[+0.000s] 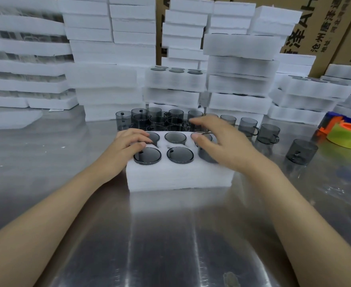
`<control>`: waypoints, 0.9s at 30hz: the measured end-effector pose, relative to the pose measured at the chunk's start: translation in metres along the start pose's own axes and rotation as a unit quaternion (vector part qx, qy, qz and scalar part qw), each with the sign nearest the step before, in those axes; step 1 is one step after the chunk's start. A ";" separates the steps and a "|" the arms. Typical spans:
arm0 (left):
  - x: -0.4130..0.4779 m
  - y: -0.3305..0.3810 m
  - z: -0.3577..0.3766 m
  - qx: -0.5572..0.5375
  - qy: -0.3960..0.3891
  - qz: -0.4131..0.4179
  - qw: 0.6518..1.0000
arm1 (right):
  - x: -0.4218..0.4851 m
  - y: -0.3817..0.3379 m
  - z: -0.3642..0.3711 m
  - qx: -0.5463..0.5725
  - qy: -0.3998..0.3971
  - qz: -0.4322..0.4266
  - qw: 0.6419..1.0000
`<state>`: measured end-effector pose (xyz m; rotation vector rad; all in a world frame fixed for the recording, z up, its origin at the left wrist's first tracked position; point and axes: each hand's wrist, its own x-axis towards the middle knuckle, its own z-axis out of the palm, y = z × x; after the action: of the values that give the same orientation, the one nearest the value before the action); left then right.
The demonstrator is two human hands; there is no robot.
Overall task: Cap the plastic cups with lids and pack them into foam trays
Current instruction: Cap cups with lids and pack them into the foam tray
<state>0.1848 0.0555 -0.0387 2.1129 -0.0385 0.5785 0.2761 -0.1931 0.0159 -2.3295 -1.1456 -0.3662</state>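
— Well, biggest first: steel bench [46,162], walled along the back with stacked foam trays [108,79].
— Yes. Mid-bench, one foam tray [180,177], six pockets, dark lids showing in most. Uncapped cups [267,133] crowded just behind and off to the right.
— Left grip [129,143]?
— Curled down onto the far-left lid [155,137], thumb and fingertip pinching its edge.
— Right grip [218,141]?
— Spread and blurred over the right-hand pockets, covering the near-right cup [206,157]. Clamped on anything or not, cannot tell.
— Risks?
— Probably a lid pressed off-centre and left cocked. Also, pushing on one side of soft foam could skid the tray on slick steel into the cups behind.
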 end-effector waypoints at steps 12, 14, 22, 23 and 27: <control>0.000 -0.002 0.000 -0.011 0.005 0.002 1.000 | 0.001 0.004 0.008 -0.061 -0.100 0.045 0.992; 0.000 -0.002 0.000 -0.009 0.007 0.004 1.000 | 0.000 0.004 0.007 -0.070 -0.110 0.039 0.991; -0.001 -0.002 0.000 -0.010 0.004 0.001 1.000 | -0.006 0.005 0.011 -0.094 -0.115 0.024 0.989; -0.001 -0.002 0.000 -0.010 0.004 0.004 1.000 | -0.006 0.005 0.012 -0.100 -0.117 0.021 0.988; 0.000 -0.004 0.000 -0.011 0.004 0.000 1.000 | -0.006 0.005 0.013 -0.142 -0.126 0.005 0.982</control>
<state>0.1855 0.0577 -0.0415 2.0895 -0.0411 0.5838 0.2761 -0.1923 0.0008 -2.6916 -1.2697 -0.2486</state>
